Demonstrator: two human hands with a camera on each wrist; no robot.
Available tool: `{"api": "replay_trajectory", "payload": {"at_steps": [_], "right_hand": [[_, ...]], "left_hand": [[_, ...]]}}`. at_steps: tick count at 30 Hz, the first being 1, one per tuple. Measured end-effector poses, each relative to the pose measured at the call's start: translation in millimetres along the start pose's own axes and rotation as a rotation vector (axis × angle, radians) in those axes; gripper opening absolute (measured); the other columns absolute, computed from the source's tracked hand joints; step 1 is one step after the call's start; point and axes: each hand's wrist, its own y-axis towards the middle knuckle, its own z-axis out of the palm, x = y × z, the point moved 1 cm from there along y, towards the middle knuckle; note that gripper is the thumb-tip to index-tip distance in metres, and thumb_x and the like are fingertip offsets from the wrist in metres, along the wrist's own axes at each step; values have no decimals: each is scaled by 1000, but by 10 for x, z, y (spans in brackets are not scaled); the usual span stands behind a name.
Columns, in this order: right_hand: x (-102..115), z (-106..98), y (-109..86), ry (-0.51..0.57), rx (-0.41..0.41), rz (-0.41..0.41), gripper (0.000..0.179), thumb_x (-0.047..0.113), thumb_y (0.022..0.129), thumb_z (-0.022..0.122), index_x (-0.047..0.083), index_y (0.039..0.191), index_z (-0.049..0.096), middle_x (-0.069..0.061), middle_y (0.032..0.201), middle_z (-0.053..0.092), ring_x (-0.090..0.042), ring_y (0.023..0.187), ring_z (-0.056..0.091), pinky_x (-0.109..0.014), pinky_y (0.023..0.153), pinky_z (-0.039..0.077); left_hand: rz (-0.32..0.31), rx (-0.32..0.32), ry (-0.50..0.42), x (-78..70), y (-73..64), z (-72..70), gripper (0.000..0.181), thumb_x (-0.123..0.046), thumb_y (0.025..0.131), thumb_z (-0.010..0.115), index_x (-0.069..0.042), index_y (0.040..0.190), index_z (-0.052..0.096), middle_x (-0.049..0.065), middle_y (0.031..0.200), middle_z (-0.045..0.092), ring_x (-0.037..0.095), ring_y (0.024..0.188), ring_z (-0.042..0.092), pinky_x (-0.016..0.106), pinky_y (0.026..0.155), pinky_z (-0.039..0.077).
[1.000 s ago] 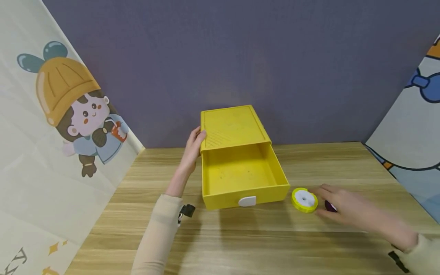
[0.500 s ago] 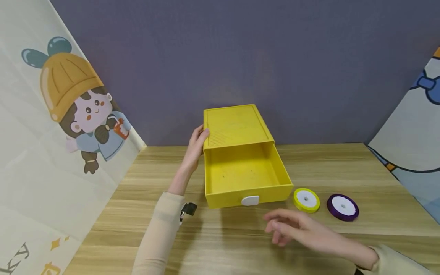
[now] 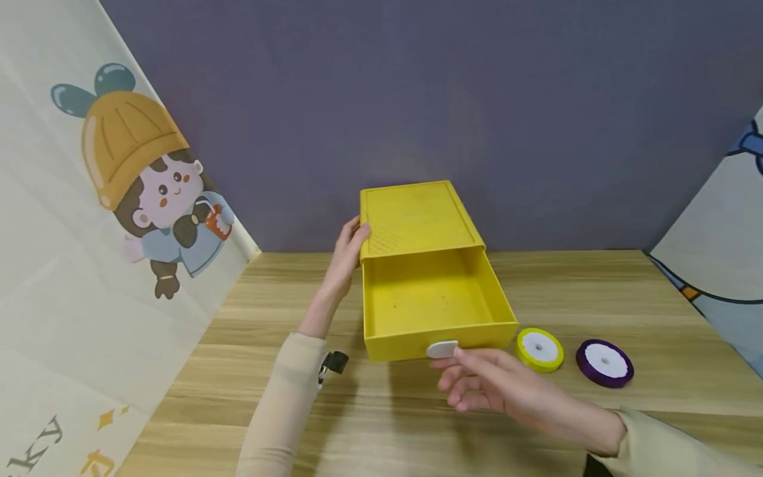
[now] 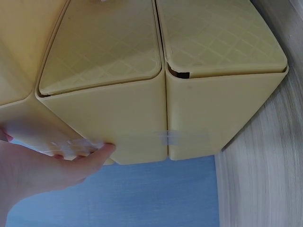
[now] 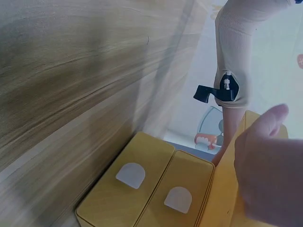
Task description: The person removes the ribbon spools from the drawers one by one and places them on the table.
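Observation:
A yellow drawer cabinet (image 3: 420,218) stands against the back wall, its top drawer (image 3: 438,298) pulled far out and bare inside. My left hand (image 3: 346,255) rests on the cabinet's upper left edge, thumb at the top and fingers along the side. In the left wrist view, one finger of the left hand (image 4: 47,165) lies along the side wall. My right hand (image 3: 495,384) has its thumb at the white drawer handle (image 3: 442,350) and its forefinger just below, pinching the tab; the other fingers are curled. The right wrist view shows the right hand (image 5: 270,165) beside the open drawer.
On the table (image 3: 381,424), right of the drawer, lie a yellow ribbon spool (image 3: 539,348) and a purple ribbon spool (image 3: 605,361). Lower drawers (image 5: 142,179) with white tabs are closed. A purple-grey wall (image 3: 441,99) stands directly behind the cabinet.
My right hand has left the spools, crossed leftward and risen to the drawer handle. The purple spool, earlier mostly hidden under the hand, now shows fully. The left hand keeps its place.

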Motion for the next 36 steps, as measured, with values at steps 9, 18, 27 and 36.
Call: {"api": "replay_trajectory", "payload": {"at_steps": [9, 18, 27, 36], "right_hand": [[18, -9, 27, 31, -61, 17, 44, 32, 109, 38, 0, 130, 61, 4, 100, 71, -4, 85, 67, -22, 82, 58], [61, -26, 89, 37, -85, 8, 48, 34, 108, 40, -3, 131, 60, 5, 98, 71, -3, 83, 67, -21, 80, 58], [100, -63, 146, 45, -120, 51, 48, 40, 106, 43, 0, 126, 63, 5, 96, 71, -3, 81, 67, -20, 79, 57], [125, -118, 190, 49, -107, 52, 50, 41, 106, 43, 0, 127, 62, 5, 97, 71, -3, 83, 67, -20, 80, 57]], "left_hand": [[13, -9, 4, -11, 24, 8, 66, -42, 103, 46, -14, 158, 23, 9, 160, 31, 30, 137, 46, 50, 107, 44], [11, -12, -2, -7, 33, 11, 67, -42, 103, 47, -13, 158, 22, 9, 161, 31, 30, 138, 46, 51, 109, 43], [-2, -2, 7, -28, -6, 15, 68, -44, 103, 46, -13, 158, 20, 8, 162, 28, 29, 140, 42, 52, 111, 41], [1, -7, 8, 18, -2, 21, 67, -44, 103, 46, -15, 158, 21, 7, 161, 30, 28, 137, 46, 51, 108, 43]]}}
